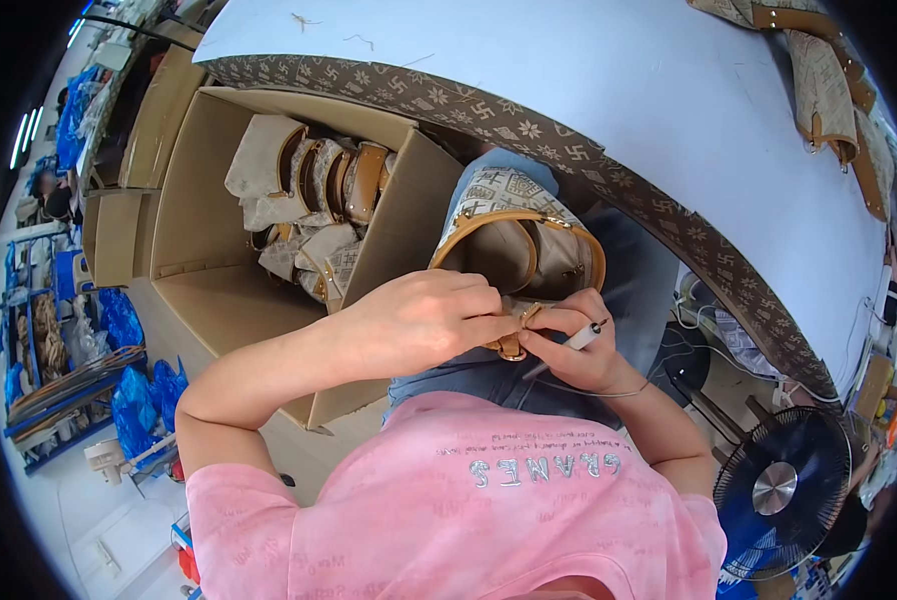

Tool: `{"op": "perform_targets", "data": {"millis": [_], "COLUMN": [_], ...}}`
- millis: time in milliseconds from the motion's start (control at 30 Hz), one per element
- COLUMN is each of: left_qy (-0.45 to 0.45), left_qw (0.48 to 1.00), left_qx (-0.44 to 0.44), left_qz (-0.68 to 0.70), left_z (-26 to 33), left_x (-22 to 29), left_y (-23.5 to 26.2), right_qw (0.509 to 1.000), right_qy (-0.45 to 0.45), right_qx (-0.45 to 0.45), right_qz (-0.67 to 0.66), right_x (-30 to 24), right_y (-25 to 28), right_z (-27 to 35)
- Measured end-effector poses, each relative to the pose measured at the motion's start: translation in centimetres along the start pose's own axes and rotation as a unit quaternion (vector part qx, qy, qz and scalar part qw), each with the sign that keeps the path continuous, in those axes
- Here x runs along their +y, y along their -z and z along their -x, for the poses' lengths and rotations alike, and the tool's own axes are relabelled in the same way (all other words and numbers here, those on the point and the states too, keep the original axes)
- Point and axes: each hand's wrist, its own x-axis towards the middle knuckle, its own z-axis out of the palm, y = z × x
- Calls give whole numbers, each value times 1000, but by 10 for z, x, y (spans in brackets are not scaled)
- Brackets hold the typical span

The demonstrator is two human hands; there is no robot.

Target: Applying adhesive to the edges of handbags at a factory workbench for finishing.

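An open bag (509, 195) of patterned beige canvas with tan trim rests on my lap, its mouth facing me. My left hand (439, 320) is closed, its fingertips pinching a tan strap (512, 347) with a metal fitting at the near rim of the bag. A white pen-shaped tool (585, 336) with a thin dark tip is gripped in my right hand (584, 350). The tool's tip points away from the strap, up and to the right. The right thumb and forefinger meet the strap close to the left fingertips. Fingers partly hide the strap's end.
A cardboard box (194, 190) at my left holds several similar bags (314, 180). Ahead curves a white table (569, 90) with a patterned edge; more bag pieces (824, 90) lie at its far right. A black fan (774, 488) stands at my lower right, near a thin cable (609, 394).
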Motion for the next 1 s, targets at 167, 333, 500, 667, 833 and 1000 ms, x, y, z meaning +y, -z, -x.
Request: {"op": "perform_targets", "data": {"millis": [167, 333, 500, 667, 833, 1000], "left_qy": [19, 55, 55, 50, 58, 53], "left_qw": [999, 995, 995, 993, 992, 992], "left_qx": [46, 77, 82, 106, 114, 118], "left_qz": [17, 12, 14, 5, 4, 0], "left_z": [-2, -3, 0, 0, 4, 5], "left_x": [2, 8, 9, 11, 11, 11], "left_y": [-9, -11, -13, -15, -19, -20], "right_qw": [1000, 927, 746, 810, 869, 866], "right_qy": [-7, -173, -322, -320, -325, -354], "right_qx": [3, 108, 147, 26, -2, 38], "right_qz": [-30, -315, -564, -491, -374, -350], "right_x": [2, -16, -38, -31, -34, -41], "right_y": [4, 23, 36, 27, 20, 13], "right_z": [-4, -14, -28, -23, -18, -22]}}
